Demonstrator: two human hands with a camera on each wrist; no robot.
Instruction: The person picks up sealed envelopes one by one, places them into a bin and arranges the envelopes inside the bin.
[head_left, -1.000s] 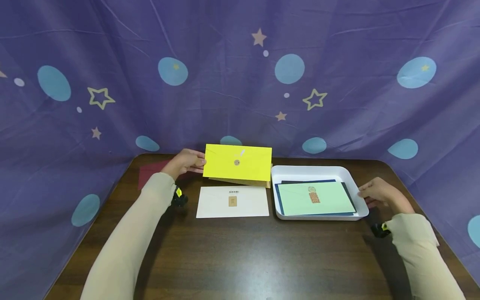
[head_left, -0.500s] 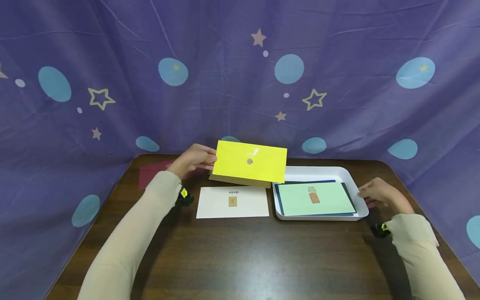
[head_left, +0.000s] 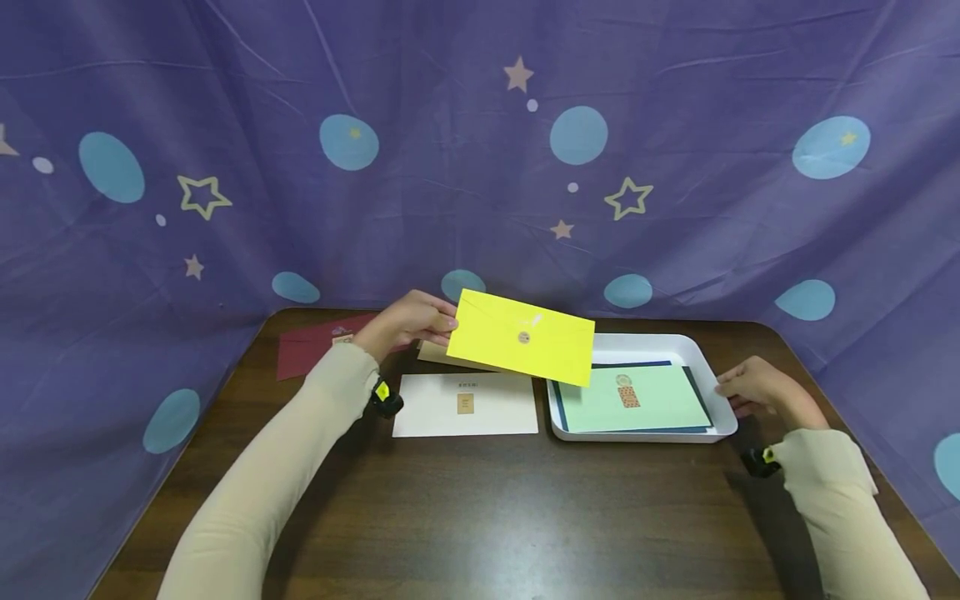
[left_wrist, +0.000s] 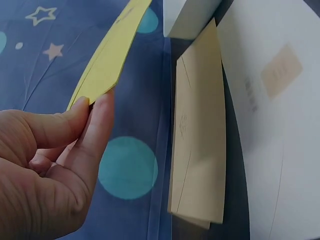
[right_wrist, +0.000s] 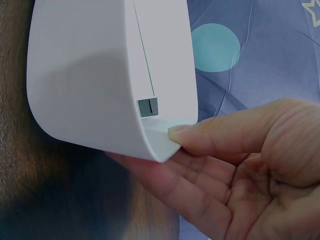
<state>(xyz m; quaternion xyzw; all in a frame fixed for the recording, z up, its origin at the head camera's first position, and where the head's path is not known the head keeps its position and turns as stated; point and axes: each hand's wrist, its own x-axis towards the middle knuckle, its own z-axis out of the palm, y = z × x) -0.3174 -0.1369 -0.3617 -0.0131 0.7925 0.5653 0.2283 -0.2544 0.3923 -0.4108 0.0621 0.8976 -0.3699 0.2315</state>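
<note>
My left hand (head_left: 416, 320) pinches the left end of a yellow envelope (head_left: 517, 343) between thumb and fingers, as the left wrist view also shows. The envelope is raised and tilted, its right end over the left edge of a white tray (head_left: 645, 343). In that tray a mint green envelope (head_left: 652, 408) lies on top of darker ones. My right hand (head_left: 759, 386) grips the tray's right wall, with the thumb (right_wrist: 192, 137) inside the rim and the fingers beneath. Below the yellow envelope lie tan envelopes (left_wrist: 200, 135), partly hidden in the head view.
A white envelope (head_left: 465, 417) with a brown label lies left of the tray. Farther left, a red envelope (head_left: 303, 350) is partly behind my left hand. The brown table (head_left: 525, 517) ends at the back against a purple patterned curtain (head_left: 450, 183).
My left hand has carried the yellow envelope rightward, from above the tan envelopes to over the tray's left edge, and its right end has dipped. My right hand keeps its place on the tray.
</note>
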